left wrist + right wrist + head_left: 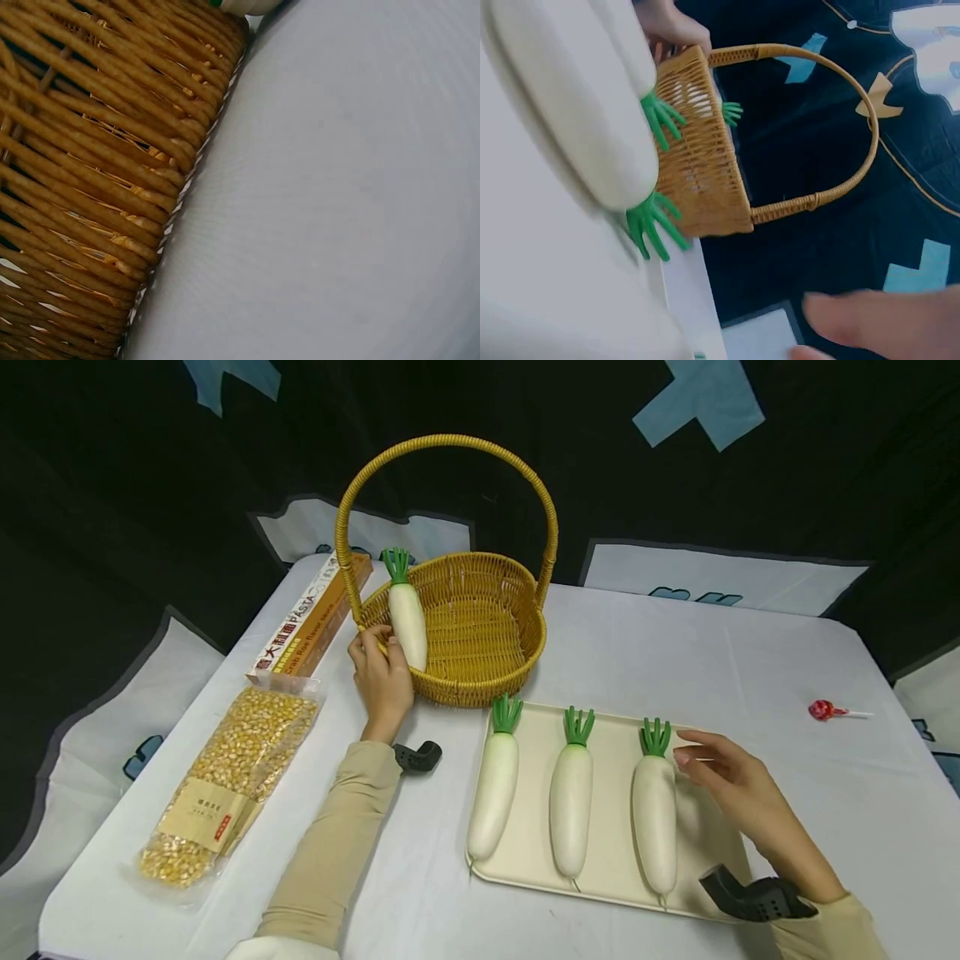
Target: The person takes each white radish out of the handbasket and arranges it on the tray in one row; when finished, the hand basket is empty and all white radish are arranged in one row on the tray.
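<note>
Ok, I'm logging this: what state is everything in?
Yellow wicker basket, upright, containing green-topped white radish
Beige rectangular tray, holding three radishes
Clear bag of yellow corn, lying flat
Long orange-white box, lying flat
Red lollipop, lying flat
Left hand, holding basket rim
Right hand, empty

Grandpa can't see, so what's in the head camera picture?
A left hand grips a wicker basket with one daikon inside; the right hand is beside three daikons on a tray. Also: a pasta box, bagged corn, a lollipop.
</note>
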`<move>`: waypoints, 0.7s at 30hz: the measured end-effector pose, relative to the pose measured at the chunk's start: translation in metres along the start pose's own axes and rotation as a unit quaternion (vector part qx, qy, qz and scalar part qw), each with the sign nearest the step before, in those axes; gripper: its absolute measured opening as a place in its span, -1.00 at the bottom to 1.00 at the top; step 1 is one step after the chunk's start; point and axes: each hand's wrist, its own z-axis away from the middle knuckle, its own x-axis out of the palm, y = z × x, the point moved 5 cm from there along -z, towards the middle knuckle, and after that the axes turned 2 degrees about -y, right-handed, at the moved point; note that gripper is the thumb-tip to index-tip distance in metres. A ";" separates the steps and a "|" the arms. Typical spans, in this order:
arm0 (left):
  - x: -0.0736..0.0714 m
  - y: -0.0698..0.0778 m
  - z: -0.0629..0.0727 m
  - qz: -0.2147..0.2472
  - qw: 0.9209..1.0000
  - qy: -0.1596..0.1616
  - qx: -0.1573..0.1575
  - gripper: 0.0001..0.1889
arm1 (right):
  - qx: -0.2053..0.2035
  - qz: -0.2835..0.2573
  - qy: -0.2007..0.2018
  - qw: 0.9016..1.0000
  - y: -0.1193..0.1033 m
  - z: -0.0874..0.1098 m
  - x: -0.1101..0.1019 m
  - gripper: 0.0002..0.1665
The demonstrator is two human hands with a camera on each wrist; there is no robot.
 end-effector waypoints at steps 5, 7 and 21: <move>0.000 0.001 0.000 0.001 1.000 -0.003 -0.001 -0.67 | -0.080 -0.278 -0.068 0.955 -0.009 -0.021 0.010 -0.53; -0.001 0.001 -0.001 0.001 1.000 -0.004 -0.002 -0.67 | -0.097 -0.386 -0.126 0.909 -0.018 -0.030 0.020 -0.55; 0.000 0.001 0.000 0.005 1.000 0.000 -0.005 -0.67 | -0.063 -0.527 -0.243 0.812 -0.130 -0.123 0.118 -0.40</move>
